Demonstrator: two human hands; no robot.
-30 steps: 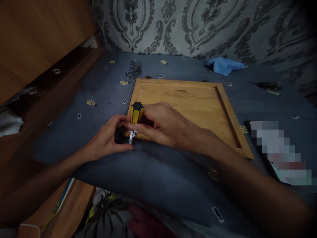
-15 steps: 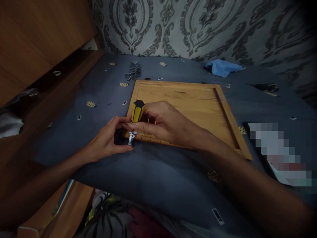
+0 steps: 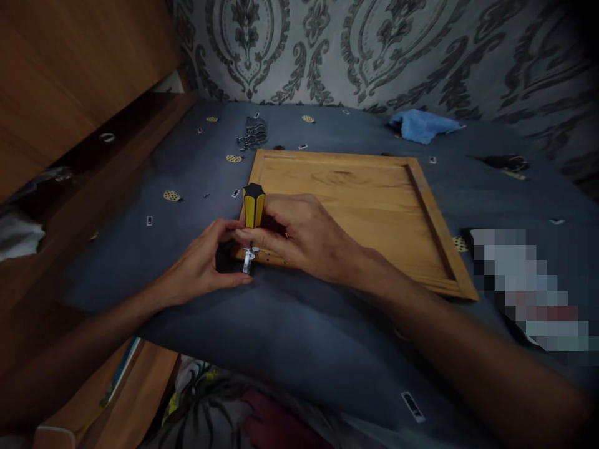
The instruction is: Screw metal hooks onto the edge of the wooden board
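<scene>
In my right hand [image 3: 304, 234] is a screwdriver [image 3: 254, 206] with a black and yellow handle, held nearly upright by its lower part. Its shaft points down at a small silver metal hinge [image 3: 248, 259] on the near left corner of a framed wooden panel [image 3: 346, 199]. My left hand [image 3: 201, 262] curves around the hinge: the thumb tip lies at its lower end, the fingers are beside the screwdriver at the panel's edge. Several small dark holes show along the near edge of the panel. My right fingers partly hide the screwdriver's shaft.
The panel lies on a dark blue patterned cloth [image 3: 299, 330]. Behind it are a bundle of dark wire-like pieces [image 3: 255, 132] and a blue rag [image 3: 423, 126]. A black object [image 3: 508, 163] and a blurred-out item [image 3: 528, 287] lie at right. A wooden cabinet [image 3: 84, 68] stands at left.
The screwdriver handle has tipped slightly left and stands more upright, and its faces look turned. My right hand has shifted a little left; my left hand stays nearly still.
</scene>
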